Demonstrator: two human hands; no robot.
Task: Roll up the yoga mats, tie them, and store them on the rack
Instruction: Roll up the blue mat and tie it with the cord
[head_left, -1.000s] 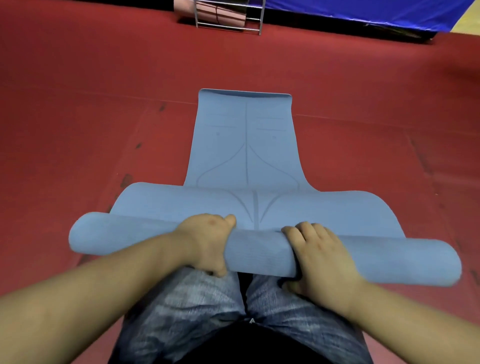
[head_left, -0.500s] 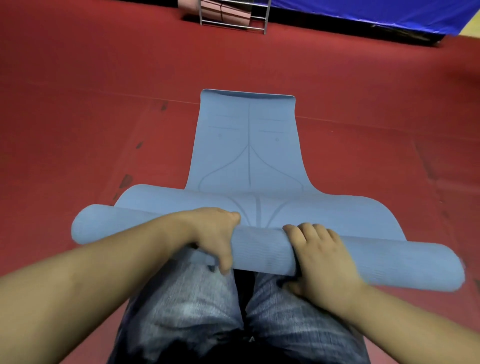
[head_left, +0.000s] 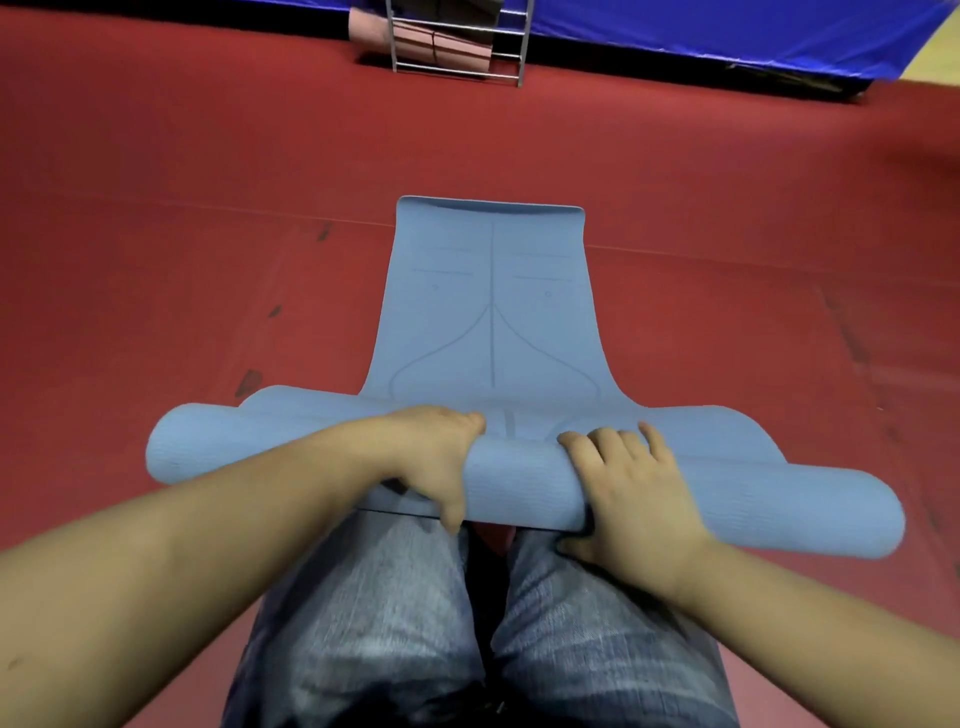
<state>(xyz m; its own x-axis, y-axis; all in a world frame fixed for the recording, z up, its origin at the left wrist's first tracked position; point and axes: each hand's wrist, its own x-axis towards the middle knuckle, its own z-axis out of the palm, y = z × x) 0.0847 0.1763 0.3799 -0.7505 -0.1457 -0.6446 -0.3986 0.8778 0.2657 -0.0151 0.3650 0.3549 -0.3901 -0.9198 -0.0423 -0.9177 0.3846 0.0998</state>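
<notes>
1. Where the rolling had reached, the pale blue foam yoga mat (head_left: 491, 322) lay on the red floor (head_left: 156, 218), its near end wound into a thick roll (head_left: 524, 483) just ahead of the person's knees; the unrolled length ran flat toward the far end.
2. Judged soft, light and springy; the roll would likely loosen if let go. The ribbed outer face looked grippy, not slick.
3. Left hand (head_left: 441, 457) was wrapped over the roll near its middle, fingers curled over the top, thumb down the near side, grasping it.
4. Right hand (head_left: 631, 486) lay across the roll just beside centre, fingers bent over the top, thumb tucked below, likewise gripping.
5. Best hold, by my judgement: both hands on the roll, spread somewhat wider, since the free ends stuck out well past either hand and might telescope.
6. Blue denim jeans (head_left: 395, 623) covered the kneeling legs below the roll.
7. Far off, a metal wire rack (head_left: 457, 70) held pink rolled mats (head_left: 415, 44), before a blue tarp (head_left: 727, 31).
</notes>
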